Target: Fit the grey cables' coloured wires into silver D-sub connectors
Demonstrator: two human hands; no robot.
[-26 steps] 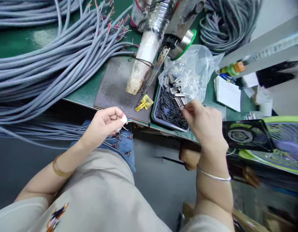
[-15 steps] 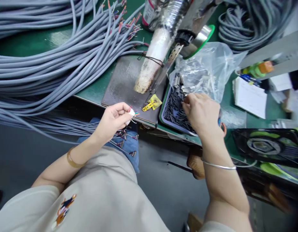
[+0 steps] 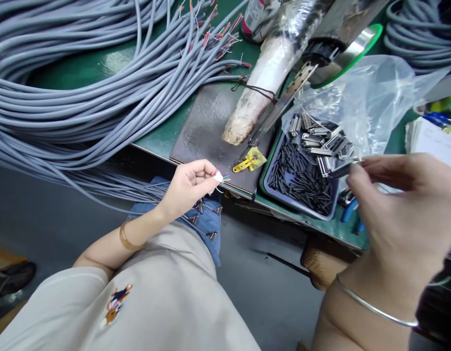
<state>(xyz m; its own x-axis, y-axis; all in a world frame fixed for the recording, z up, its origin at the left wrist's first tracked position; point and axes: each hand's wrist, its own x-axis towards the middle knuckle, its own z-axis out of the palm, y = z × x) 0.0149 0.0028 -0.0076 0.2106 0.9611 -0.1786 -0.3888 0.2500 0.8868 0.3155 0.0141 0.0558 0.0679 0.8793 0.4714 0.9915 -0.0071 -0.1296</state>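
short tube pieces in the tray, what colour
The tube pieces are black, clearest in the head view.

- Pale beige top [image 3: 181, 292], short sleeve [image 3: 64, 297] visible on left
- Small embroidered cartoon motif [image 3: 116, 307] on front: orange-brown, navy, white
- Blue denim [image 3: 212, 254] at lap
- Left forearm: amber-brown bangle [image 3: 126, 239], smooth, fairly wide
- Right wrist: thin silver-coloured bangle [image 3: 375, 309], plain

Thin wires [image 3: 227, 178], red, green and blue among them, were pinched in the left hand [image 3: 194, 187], their loose tips fanned slightly rightward. Silvery connectors [image 3: 315, 141] were heaped at odd angles in the tray [image 3: 334, 202], above short black tubes [image 3: 294, 178]. Whether the right hand [image 3: 401, 204] touched a connector was unclear.
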